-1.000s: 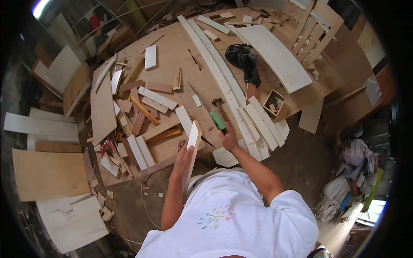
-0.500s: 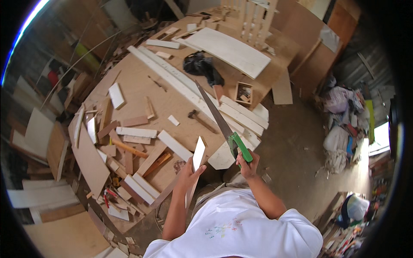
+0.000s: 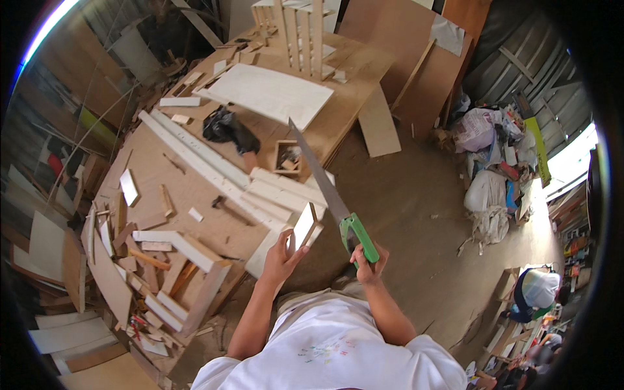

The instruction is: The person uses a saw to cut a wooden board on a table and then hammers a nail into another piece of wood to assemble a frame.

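Observation:
My left hand [image 3: 279, 261] grips a narrow wooden board [image 3: 304, 225] with a white face, its end pointing up; the lower part is mostly hidden by my hand and arm. In my right hand [image 3: 372, 265] is a handsaw [image 3: 323, 179], with my fingers wrapped round its green handle. The blade slants up and to the left, apart from the board. Both hands are just off the near right edge of a wooden worktable [image 3: 146, 172]. Beyond the board, several white planks [image 3: 283, 193] lie at the table's edge, near a hammer [image 3: 227, 209].
On the table are a white panel [image 3: 266, 92], a black plastic bag [image 3: 226, 125], a small wooden box [image 3: 288, 158] of bits and many offcuts [image 3: 156, 246]. Brown sheets [image 3: 390, 49] lean at the back. Filled bags [image 3: 484, 195] stand along the right wall.
My view has swung to the right, so the table appears farther left. Both hands still hold the board and the handsaw, now farther along past the table's right edge.

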Demonstrator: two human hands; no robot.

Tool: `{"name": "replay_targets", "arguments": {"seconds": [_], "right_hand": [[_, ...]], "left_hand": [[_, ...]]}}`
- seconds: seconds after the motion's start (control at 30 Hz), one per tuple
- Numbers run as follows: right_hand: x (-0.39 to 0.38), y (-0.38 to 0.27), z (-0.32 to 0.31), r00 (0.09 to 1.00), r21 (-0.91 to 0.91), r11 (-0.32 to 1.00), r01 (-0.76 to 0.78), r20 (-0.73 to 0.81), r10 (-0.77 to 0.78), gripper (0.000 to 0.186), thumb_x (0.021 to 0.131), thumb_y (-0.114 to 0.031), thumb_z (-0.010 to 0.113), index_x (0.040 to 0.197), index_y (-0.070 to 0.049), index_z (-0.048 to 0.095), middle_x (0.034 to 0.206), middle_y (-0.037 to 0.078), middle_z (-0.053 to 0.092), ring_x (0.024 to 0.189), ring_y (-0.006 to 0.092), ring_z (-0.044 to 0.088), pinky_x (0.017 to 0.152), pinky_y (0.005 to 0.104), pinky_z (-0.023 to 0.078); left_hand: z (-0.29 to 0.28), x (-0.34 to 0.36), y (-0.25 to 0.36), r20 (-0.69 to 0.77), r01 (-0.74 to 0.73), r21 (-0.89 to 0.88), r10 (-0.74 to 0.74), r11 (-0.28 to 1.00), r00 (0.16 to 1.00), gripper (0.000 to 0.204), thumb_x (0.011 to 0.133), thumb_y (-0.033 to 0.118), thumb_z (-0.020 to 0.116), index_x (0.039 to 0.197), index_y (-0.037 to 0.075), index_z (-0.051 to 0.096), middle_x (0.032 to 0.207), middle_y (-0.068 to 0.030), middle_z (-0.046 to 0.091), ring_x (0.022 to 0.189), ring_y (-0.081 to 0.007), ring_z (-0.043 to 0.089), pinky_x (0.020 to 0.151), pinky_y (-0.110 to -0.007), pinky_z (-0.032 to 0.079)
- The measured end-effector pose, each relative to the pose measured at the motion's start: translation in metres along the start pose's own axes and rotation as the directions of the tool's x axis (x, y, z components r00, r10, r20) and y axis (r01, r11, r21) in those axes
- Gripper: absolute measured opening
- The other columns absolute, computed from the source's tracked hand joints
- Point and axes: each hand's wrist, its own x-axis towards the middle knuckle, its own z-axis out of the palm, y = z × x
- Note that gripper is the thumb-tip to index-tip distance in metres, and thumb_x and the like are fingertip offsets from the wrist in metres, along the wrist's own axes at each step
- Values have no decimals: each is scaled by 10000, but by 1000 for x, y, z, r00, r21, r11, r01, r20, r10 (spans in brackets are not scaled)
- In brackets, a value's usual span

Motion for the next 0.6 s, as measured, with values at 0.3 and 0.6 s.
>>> {"name": "replay_targets", "arguments": {"seconds": [0.3,0.6], "right_hand": [[51,8,-158,999,-115,992,-41,1,41,251,974,-180,688,856,40,662,697,85,656,526,157,628,495,304,499],[156,63,-233,967,104,983,-153,-188,171,214,978,-162,714,886,30,694,701,86,676,550,146,644,499,288,498]], "left_hand": [[154,60,79,-77,12,-85,-19,996,997,724,939,388,841,1447,-52,575,1126,-253,738,978,-276,720,878,-389,564],[239,189,134,-25,-167,112,171,979,985,641,1009,345,743,1480,-42,546,1145,-256,682,1002,-417,688,866,-440,545]]}}
